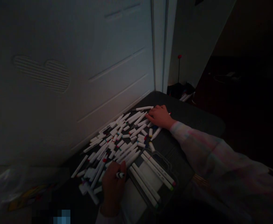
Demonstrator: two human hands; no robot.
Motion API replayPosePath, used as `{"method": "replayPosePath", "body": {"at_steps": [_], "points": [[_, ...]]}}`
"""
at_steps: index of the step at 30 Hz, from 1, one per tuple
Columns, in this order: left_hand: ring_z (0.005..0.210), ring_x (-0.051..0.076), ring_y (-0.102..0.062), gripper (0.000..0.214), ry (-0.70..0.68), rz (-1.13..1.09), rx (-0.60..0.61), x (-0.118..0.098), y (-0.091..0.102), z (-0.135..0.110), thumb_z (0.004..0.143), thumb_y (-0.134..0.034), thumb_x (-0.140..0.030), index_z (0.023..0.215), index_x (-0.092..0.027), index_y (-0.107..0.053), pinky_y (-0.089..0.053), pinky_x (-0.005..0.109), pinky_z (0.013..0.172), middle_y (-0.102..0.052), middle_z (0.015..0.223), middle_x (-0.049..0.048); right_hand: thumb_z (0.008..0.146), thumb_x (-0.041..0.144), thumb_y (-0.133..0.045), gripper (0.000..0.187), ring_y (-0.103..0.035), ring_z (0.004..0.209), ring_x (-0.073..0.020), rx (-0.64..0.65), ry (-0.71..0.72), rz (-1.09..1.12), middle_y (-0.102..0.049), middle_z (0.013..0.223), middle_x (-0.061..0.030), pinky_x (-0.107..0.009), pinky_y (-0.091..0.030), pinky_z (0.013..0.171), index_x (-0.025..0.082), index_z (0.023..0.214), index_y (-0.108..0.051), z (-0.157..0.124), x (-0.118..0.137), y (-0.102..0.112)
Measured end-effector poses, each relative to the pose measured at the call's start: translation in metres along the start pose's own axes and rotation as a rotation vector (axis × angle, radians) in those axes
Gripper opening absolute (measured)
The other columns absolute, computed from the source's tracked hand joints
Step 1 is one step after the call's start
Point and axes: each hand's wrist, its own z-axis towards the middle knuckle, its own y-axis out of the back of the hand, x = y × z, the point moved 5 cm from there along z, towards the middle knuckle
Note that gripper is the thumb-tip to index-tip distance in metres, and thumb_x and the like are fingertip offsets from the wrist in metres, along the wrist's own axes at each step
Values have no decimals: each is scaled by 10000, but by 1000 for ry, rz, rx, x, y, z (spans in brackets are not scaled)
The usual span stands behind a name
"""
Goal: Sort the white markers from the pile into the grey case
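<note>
The scene is dim. Several white markers (117, 141) with coloured ends lie scattered over a dark tabletop (188, 113) that stands against a white panelled door. My left hand (113, 186) is at the near edge of the pile, fingers closed round a marker (120, 175) whose dark tip points right. My right hand (160, 116) reaches across to the far end of the pile, fingers curled down onto the markers there; whether it grips one is hidden. Beside my left hand sits a dark tray (174, 174) with three long markers laid in it.
The white door (80, 68) rises directly behind the pile. A thin stem with a red tip (179, 57) stands in the corner past the table. Clear plastic wrapping (7, 183) lies at lower left. The right side is dark floor.
</note>
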Motion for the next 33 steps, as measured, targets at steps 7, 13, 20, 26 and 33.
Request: {"method": "replayPosePath", "body": {"at_steps": [7,13,20,26,33], "points": [[472,67,-409,322,12,7,38,0,-2,-1,834,-464,-237,530,-182,-374,-335,193,484,-384,508,-53,809,367,-441,323,-470,946,-244,-75,-41,271,-630,949,-110,-449,-233,874,144,766,-671,0,-6,3],[472,69,-408,309,2,-12,31,0,-1,-3,831,-469,-228,539,-183,-381,-335,199,486,-388,511,-51,802,350,-431,303,-530,985,-173,-170,-112,797,-596,1050,-74,-333,-371,884,164,909,-646,3,-13,13],[466,70,-400,321,42,-8,55,4,-3,-3,838,-456,-240,537,-189,-356,-328,202,476,-376,510,-52,803,348,-402,239,-604,925,-141,-91,-259,1444,-626,994,-38,-337,-457,846,208,890,-575,1,-13,9],[462,66,-406,303,33,-50,34,8,-4,-6,834,-459,-246,548,-184,-384,-331,200,476,-391,516,-52,745,168,-484,149,-617,812,-97,33,-391,1666,-629,863,-24,-302,-477,820,184,892,-502,-5,-4,4],[438,67,-395,321,49,-2,36,8,-5,-6,833,-457,-263,537,-188,-360,-324,200,450,-378,492,-56,678,293,-582,221,-488,586,-81,-123,-259,1284,-533,688,19,-244,-422,591,169,843,-501,-4,-4,7]]}}
